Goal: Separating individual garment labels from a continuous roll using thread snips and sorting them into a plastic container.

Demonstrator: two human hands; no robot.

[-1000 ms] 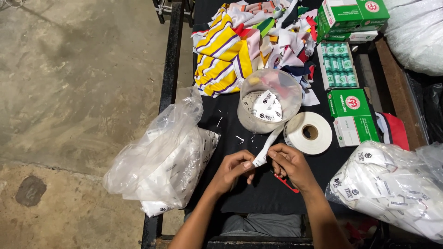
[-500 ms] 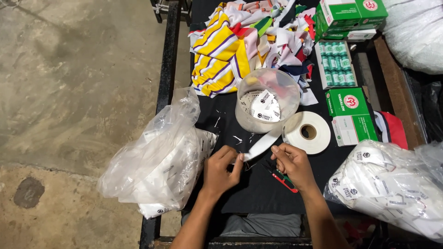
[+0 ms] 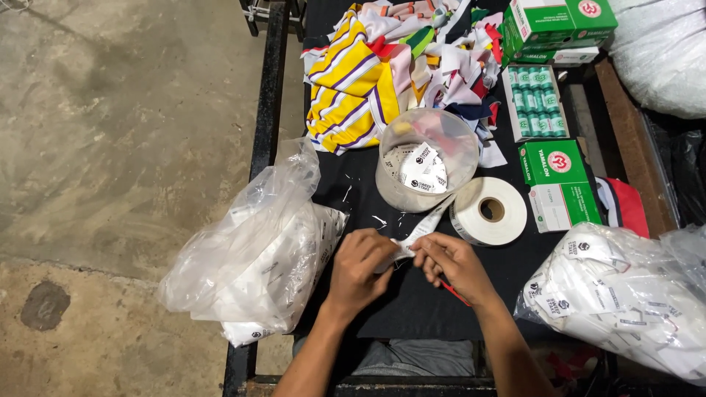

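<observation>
Label strip (image 3: 421,233), white and narrow, runs from the two hands at lower centre of the frame up and right to the white tape roll (image 3: 489,211). Its near end is pinched between both hands: left hand (image 3: 360,266) closed on it from the left, right hand (image 3: 450,266) closed on it from the right, fingertips almost meeting. A thin red object (image 3: 454,292) shows under the right hand; what it is cannot be told. Both hands rest over the black table surface (image 3: 412,309).

Lower left: clear plastic bag (image 3: 254,257) of white labels, just beside the left hand. Lower right: second clear bag (image 3: 625,301) of white labels, near the right forearm.

Beyond the hands: clear plastic tub (image 3: 425,170) holding printed labels, touching the roll. Right of it, green and white boxes (image 3: 557,184). Upper centre: heap of coloured fabric pieces (image 3: 382,81), yellow striped foremost.
</observation>
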